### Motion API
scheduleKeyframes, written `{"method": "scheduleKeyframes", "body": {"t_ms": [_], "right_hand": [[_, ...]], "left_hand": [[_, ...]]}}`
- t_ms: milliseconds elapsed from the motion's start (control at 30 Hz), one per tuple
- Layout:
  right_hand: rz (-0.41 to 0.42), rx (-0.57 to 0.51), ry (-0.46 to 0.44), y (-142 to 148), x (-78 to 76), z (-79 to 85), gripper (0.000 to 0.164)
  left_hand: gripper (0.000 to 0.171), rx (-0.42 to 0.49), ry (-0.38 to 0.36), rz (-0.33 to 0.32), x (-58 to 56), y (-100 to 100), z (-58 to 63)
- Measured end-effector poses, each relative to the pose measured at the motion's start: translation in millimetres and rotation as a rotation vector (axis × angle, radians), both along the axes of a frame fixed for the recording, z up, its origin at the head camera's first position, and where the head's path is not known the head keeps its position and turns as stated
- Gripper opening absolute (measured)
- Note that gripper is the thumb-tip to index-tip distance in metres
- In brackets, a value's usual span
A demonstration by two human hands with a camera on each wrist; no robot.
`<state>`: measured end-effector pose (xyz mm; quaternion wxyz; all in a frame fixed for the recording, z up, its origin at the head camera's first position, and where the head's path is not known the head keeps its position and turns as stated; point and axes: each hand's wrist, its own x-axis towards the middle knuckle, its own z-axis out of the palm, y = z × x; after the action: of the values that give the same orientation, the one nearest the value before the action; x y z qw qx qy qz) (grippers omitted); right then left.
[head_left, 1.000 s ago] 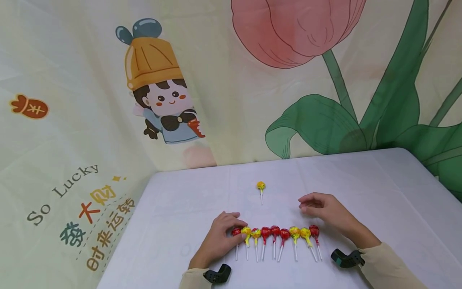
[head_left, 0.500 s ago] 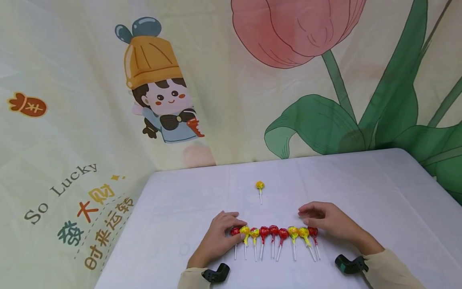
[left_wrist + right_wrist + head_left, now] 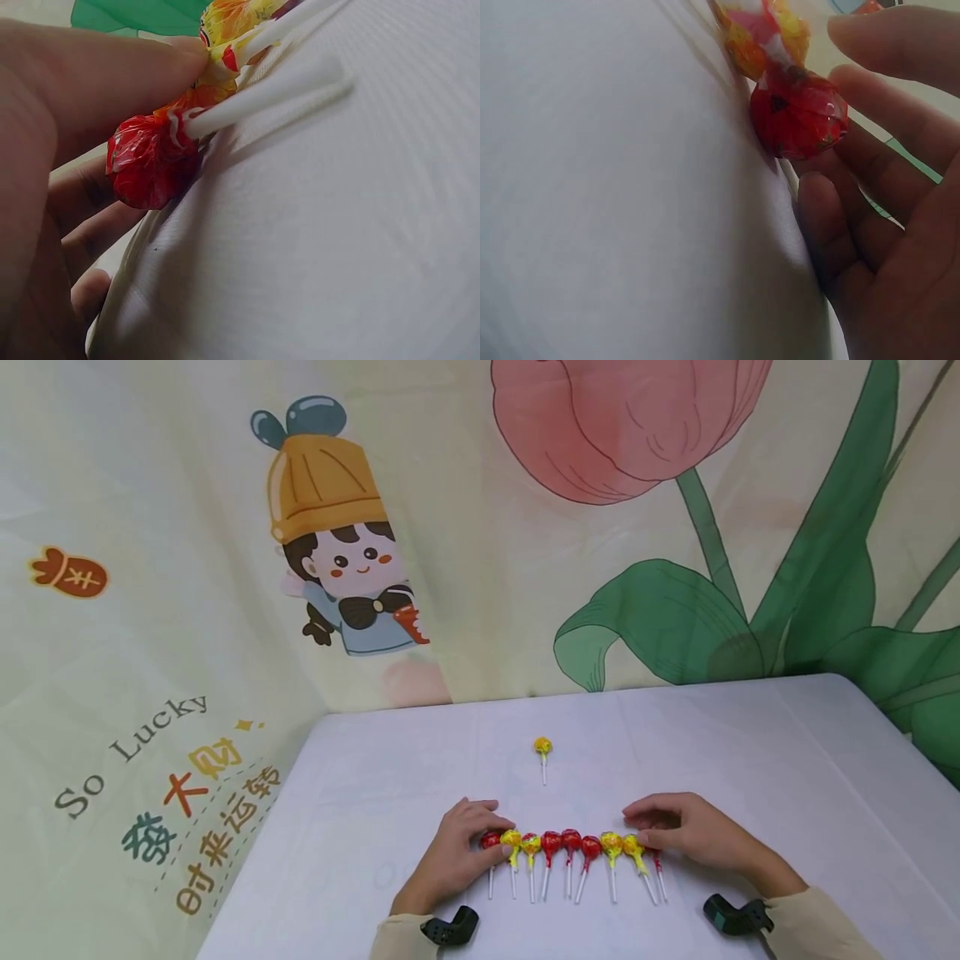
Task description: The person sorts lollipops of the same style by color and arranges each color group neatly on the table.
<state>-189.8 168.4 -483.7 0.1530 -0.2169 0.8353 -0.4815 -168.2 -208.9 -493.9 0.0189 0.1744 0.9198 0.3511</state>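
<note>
A row of lollipops with red and yellow wrappers lies on the white table (image 3: pixel 420 752), sticks towards me. My left hand (image 3: pixel 461 847) is at the row's left end, its thumb and forefinger pinching a yellow lollipop (image 3: pixel 512 841). In the left wrist view a red lollipop (image 3: pixel 154 161) sits below that thumb, in front of the other fingers. At the right end my right hand (image 3: pixel 697 831) curves loosely round the end red lollipop (image 3: pixel 801 116), hiding its head in the head view. The right thumb (image 3: pixel 900 41) stands off it, close to the neighbouring yellow lollipop (image 3: pixel 750 45).
A single yellow lollipop (image 3: pixel 543 747) lies farther back, beyond the row. Behind the table hangs a printed cloth (image 3: pixel 480 568) with a tulip and a cartoon figure. Black wrist cameras (image 3: pixel 738 916) sit at both sleeves.
My right hand has come down towards me, from behind the row to its right-end red lollipop. The left hand keeps its place, and the lollipops lie as before.
</note>
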Motion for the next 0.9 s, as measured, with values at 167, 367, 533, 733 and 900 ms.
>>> {"method": "scheduleKeyframes", "body": {"t_ms": [167, 367, 533, 733, 900], "right_hand": [[0.010, 0.024, -0.001, 0.4, 0.8, 0.6, 0.031], [0.034, 0.053, 0.019, 3.6, 0.8, 2.1, 0.032], [0.063, 0.060, 0.033, 5.0, 0.0, 0.4, 0.033], [0.084, 0.070, 0.061, 5.0, -1.9, -1.3, 0.028], [0.095, 0.071, 0.081, 4.3, -2.2, -2.6, 0.026]], "left_hand": [[0.025, -0.018, 0.019, -0.020, -2.0, 0.1, -0.6], [0.026, -0.019, 0.001, -0.022, -2.3, -0.2, -2.1], [0.028, -0.025, -0.018, -0.024, -2.0, -0.1, -2.1], [0.027, -0.045, 0.013, -0.052, -3.3, -1.4, -2.1], [0.026, -0.038, 0.029, -0.066, -3.5, -2.9, -2.8]]}}
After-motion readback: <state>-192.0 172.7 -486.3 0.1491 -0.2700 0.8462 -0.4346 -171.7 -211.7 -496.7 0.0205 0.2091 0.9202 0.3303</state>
